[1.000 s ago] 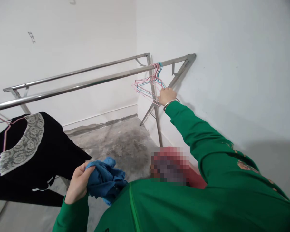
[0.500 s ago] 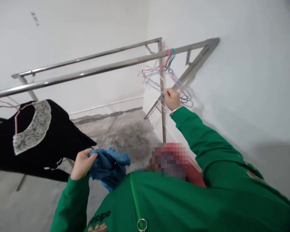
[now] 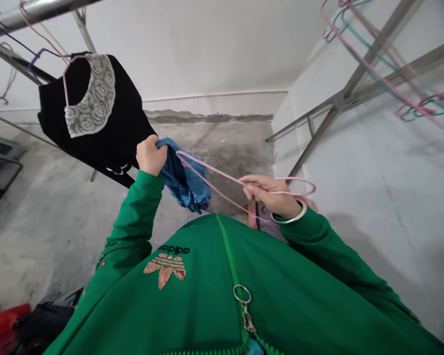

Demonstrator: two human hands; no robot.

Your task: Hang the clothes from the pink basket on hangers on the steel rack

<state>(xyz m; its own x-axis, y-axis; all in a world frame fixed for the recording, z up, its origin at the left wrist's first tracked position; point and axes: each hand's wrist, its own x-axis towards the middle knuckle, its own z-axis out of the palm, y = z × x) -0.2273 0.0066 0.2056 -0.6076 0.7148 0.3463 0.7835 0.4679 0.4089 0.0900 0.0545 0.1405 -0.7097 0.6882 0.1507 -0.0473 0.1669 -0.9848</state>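
My left hand (image 3: 151, 155) is closed on a bunched blue garment (image 3: 187, 182), which hangs down from the fingers; its kind is hard to make out in the folds. In my right hand (image 3: 270, 192) is a pink clothes hanger (image 3: 214, 190), gripped between thumb and fingers. One end of the hanger reaches left, over the edge of the blue cloth. Just beyond my left hand, a black top with a lace collar (image 3: 91, 98) hangs on another pink hanger.
A metal rail (image 3: 37, 17) carries hangers at the upper left. More pink and blue hangers (image 3: 385, 64) hang at the upper right, near the metal frame (image 3: 340, 101) and white wall. Red and dark items (image 3: 11, 323) lie at the lower left.
My right hand has come away from the hanger cluster and down toward my body, bringing one pink hanger. The view has tilted downward. My left hand still grips the blue garment.
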